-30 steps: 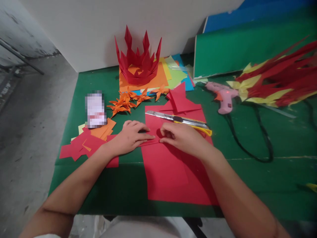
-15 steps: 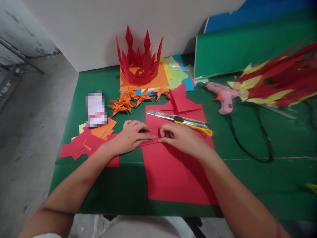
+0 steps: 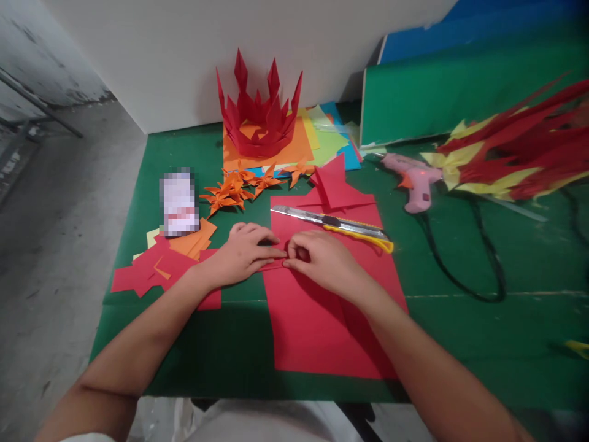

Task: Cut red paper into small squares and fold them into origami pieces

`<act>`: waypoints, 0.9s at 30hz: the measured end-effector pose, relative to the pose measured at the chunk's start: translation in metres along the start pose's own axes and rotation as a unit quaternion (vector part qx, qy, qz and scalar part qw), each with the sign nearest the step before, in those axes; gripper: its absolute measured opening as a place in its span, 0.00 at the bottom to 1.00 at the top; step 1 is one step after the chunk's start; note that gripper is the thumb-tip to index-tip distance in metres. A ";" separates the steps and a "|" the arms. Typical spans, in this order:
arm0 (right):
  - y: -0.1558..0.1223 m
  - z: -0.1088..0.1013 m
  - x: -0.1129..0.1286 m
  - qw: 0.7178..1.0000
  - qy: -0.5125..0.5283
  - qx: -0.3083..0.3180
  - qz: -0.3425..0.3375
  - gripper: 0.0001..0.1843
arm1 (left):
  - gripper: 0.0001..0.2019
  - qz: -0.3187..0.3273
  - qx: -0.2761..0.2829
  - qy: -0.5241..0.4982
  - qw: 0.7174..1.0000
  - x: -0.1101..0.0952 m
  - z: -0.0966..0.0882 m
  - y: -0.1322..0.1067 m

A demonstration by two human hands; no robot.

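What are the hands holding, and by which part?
A small red paper: left hand presses it flat, right hand fingers seem to pinch its folded edge.

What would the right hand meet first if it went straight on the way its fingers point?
The right hand points leftward across the red paper, so it would first meet the fingertips of the left hand, which look almost touching it. The utility knife lies behind, off that line.

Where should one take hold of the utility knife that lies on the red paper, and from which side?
The utility knife lies flat on the red paper, its bare metal tip pointing left; so probably grip the yellow handle end, from above on the right.
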State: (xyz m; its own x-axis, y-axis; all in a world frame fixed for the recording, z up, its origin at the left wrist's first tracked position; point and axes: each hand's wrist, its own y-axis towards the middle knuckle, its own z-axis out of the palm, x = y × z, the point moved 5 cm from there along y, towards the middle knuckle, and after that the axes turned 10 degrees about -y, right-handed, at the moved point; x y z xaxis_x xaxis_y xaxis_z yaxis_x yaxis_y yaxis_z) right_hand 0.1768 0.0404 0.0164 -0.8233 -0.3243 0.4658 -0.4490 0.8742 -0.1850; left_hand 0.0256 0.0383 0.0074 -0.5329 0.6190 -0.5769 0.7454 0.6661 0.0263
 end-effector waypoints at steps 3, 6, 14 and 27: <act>0.002 0.004 0.002 1.000 0.008 -0.010 0.001 0.13 | 0.16 0.004 -0.005 0.003 1.000 0.000 0.000 0.000; 0.003 0.008 0.003 0.999 0.010 -0.030 0.000 0.14 | 0.16 0.006 -0.013 0.002 1.000 0.001 0.000 -0.001; 0.004 0.018 0.010 0.996 -0.015 -0.085 0.018 0.17 | 0.14 0.000 -0.008 -0.001 1.000 -0.001 0.000 0.000; 0.001 0.027 0.026 0.985 -0.073 -0.155 0.019 0.19 | 0.13 -0.004 -0.015 -0.005 1.000 0.001 0.000 0.000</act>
State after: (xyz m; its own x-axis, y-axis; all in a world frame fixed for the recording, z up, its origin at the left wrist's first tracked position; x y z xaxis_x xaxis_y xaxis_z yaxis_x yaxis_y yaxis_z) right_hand 0.1454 0.0235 0.0049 -0.8885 -0.3180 0.3308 -0.3083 0.9477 0.0828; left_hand 0.0248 0.0394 0.0071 -0.5346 0.6095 -0.5855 0.7288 0.6832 0.0458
